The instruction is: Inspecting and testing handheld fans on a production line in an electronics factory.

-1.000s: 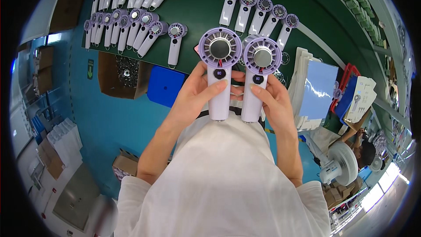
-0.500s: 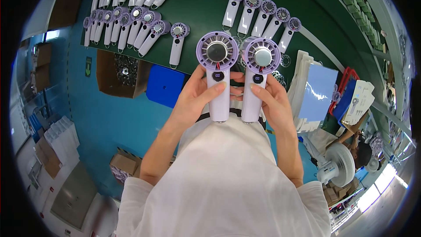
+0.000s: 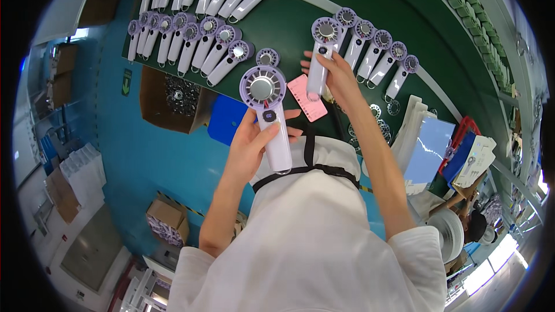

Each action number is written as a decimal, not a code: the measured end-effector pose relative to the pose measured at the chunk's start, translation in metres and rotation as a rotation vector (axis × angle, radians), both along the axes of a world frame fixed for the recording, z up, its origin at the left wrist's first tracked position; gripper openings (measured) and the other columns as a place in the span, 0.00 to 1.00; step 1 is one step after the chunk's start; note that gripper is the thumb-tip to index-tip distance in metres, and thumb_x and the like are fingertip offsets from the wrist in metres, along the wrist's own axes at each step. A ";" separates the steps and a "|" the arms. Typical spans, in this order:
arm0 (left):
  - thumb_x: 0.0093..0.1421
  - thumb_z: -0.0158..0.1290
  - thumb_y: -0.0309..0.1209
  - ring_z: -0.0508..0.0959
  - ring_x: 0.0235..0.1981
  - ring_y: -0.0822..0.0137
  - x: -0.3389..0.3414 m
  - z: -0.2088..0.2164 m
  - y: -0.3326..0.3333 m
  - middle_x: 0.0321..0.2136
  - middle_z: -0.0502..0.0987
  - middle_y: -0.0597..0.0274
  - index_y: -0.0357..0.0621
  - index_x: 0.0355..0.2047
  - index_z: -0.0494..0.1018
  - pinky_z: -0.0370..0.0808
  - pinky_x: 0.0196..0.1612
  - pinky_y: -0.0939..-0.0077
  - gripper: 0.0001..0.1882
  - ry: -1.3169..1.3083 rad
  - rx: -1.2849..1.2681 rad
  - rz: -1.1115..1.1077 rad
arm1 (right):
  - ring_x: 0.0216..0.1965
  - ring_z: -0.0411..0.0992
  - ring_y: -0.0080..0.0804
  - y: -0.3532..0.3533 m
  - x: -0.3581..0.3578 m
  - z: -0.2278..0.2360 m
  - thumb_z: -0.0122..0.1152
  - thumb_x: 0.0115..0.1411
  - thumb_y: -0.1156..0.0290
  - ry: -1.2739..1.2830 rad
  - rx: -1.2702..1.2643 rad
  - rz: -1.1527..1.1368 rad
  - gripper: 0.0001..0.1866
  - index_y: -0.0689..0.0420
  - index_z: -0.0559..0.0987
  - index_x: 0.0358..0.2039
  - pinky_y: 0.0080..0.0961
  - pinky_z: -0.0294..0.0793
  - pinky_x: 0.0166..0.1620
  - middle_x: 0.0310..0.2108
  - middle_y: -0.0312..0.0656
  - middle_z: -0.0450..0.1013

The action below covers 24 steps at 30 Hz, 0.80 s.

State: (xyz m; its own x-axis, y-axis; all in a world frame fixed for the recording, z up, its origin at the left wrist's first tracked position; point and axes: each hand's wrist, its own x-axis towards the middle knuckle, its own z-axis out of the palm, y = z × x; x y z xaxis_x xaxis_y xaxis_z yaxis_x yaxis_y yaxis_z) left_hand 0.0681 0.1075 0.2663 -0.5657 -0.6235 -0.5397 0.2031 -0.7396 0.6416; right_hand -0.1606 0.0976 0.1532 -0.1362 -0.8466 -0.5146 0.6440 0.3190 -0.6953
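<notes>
Fan (image 3: 270,117) gripped thumb-up in your left hand (image 3: 248,144); outstretched right hand (image 3: 341,78) grips second fan (image 3: 317,78); pink card (image 3: 303,99) bears unreadable print.

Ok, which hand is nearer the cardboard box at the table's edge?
Left. The left hand, holding a handheld fan, is to the right of the cardboard box; the right hand, holding another fan, is farther right.

Head-worn fisheye, close above shirt (image 3: 312,242), facing down toward bench (image 3: 298,26).

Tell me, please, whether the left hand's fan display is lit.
Lit: a pale glowing figure shows on the dark round display.
</notes>
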 end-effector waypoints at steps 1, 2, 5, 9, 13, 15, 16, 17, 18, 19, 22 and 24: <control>0.64 0.47 0.25 0.80 0.43 0.52 0.002 -0.002 -0.006 0.53 0.71 0.40 0.40 0.59 0.53 0.78 0.48 0.61 0.25 -0.009 -0.003 0.006 | 0.48 0.74 0.41 -0.015 -0.002 -0.017 0.52 0.65 0.71 -0.019 0.004 -0.018 0.18 0.65 0.65 0.52 0.37 0.75 0.52 0.51 0.49 0.71; 0.65 0.47 0.25 0.80 0.43 0.52 0.004 -0.006 -0.010 0.52 0.71 0.39 0.40 0.59 0.53 0.78 0.48 0.60 0.24 0.002 -0.014 0.013 | 0.48 0.74 0.41 -0.030 -0.005 -0.035 0.52 0.65 0.71 -0.042 0.008 -0.034 0.18 0.65 0.65 0.52 0.37 0.75 0.52 0.51 0.49 0.71; 0.65 0.47 0.25 0.80 0.43 0.51 0.007 -0.006 -0.024 0.52 0.71 0.38 0.39 0.59 0.54 0.78 0.48 0.58 0.24 -0.021 0.000 0.050 | 0.49 0.73 0.43 -0.065 -0.012 -0.079 0.52 0.65 0.72 -0.073 -0.002 -0.114 0.18 0.65 0.65 0.52 0.39 0.75 0.53 0.52 0.50 0.70; 0.65 0.47 0.26 0.80 0.43 0.51 0.011 -0.012 -0.041 0.52 0.71 0.38 0.39 0.58 0.54 0.78 0.48 0.58 0.23 -0.047 0.021 0.042 | 0.50 0.72 0.44 -0.085 -0.022 -0.113 0.53 0.65 0.73 -0.099 0.019 -0.150 0.20 0.65 0.63 0.55 0.39 0.74 0.55 0.52 0.51 0.69; 0.64 0.47 0.27 0.80 0.42 0.51 0.013 -0.017 -0.059 0.52 0.71 0.38 0.39 0.59 0.54 0.78 0.47 0.58 0.24 -0.065 0.040 0.024 | 0.50 0.73 0.43 -0.095 -0.025 -0.125 0.54 0.64 0.73 -0.091 0.028 -0.182 0.21 0.65 0.63 0.55 0.37 0.73 0.54 0.53 0.50 0.69; 0.64 0.48 0.27 0.80 0.42 0.51 0.011 -0.019 -0.067 0.52 0.71 0.38 0.39 0.59 0.54 0.78 0.47 0.58 0.24 -0.071 0.045 0.010 | 0.49 0.73 0.42 -0.099 -0.029 -0.127 0.54 0.64 0.73 -0.095 0.030 -0.194 0.21 0.65 0.64 0.55 0.36 0.73 0.54 0.53 0.50 0.69; 0.64 0.48 0.27 0.80 0.42 0.51 0.010 -0.018 -0.071 0.52 0.71 0.38 0.39 0.59 0.54 0.78 0.47 0.58 0.25 -0.076 0.044 0.004 | 0.49 0.73 0.41 -0.099 -0.030 -0.127 0.54 0.64 0.73 -0.100 0.029 -0.204 0.21 0.65 0.64 0.55 0.36 0.74 0.54 0.52 0.50 0.70; 0.64 0.48 0.27 0.80 0.42 0.51 0.009 -0.018 -0.075 0.52 0.71 0.38 0.39 0.59 0.54 0.78 0.46 0.58 0.25 -0.081 0.043 -0.003 | 0.49 0.73 0.41 -0.100 -0.031 -0.127 0.54 0.64 0.73 -0.101 0.032 -0.212 0.21 0.65 0.64 0.55 0.36 0.74 0.54 0.52 0.50 0.70; 0.64 0.48 0.27 0.80 0.42 0.51 0.009 -0.019 -0.078 0.52 0.71 0.38 0.39 0.59 0.54 0.78 0.46 0.58 0.25 -0.083 0.045 -0.011 | 0.49 0.73 0.40 -0.102 -0.032 -0.127 0.55 0.64 0.73 -0.093 0.030 -0.191 0.21 0.65 0.64 0.55 0.35 0.74 0.52 0.51 0.50 0.70; 0.64 0.48 0.27 0.80 0.42 0.51 0.008 -0.020 -0.081 0.52 0.71 0.38 0.39 0.59 0.54 0.78 0.46 0.58 0.25 -0.081 0.040 -0.021 | 0.48 0.74 0.39 -0.102 -0.035 -0.127 0.56 0.63 0.73 -0.083 0.029 -0.172 0.21 0.65 0.64 0.54 0.34 0.75 0.51 0.50 0.49 0.71; 0.64 0.48 0.27 0.80 0.43 0.51 0.006 -0.021 -0.087 0.52 0.71 0.38 0.39 0.59 0.54 0.78 0.46 0.58 0.25 -0.079 0.035 -0.042 | 0.46 0.75 0.37 -0.105 -0.034 -0.128 0.58 0.62 0.71 0.069 0.131 -0.145 0.21 0.64 0.66 0.52 0.32 0.76 0.48 0.46 0.48 0.73; 0.64 0.48 0.27 0.80 0.43 0.51 0.005 -0.020 -0.089 0.52 0.71 0.38 0.39 0.59 0.54 0.78 0.46 0.58 0.25 -0.081 0.035 -0.046 | 0.44 0.75 0.34 -0.107 -0.027 -0.129 0.63 0.59 0.68 0.160 0.144 -0.136 0.23 0.64 0.68 0.50 0.28 0.76 0.45 0.44 0.47 0.75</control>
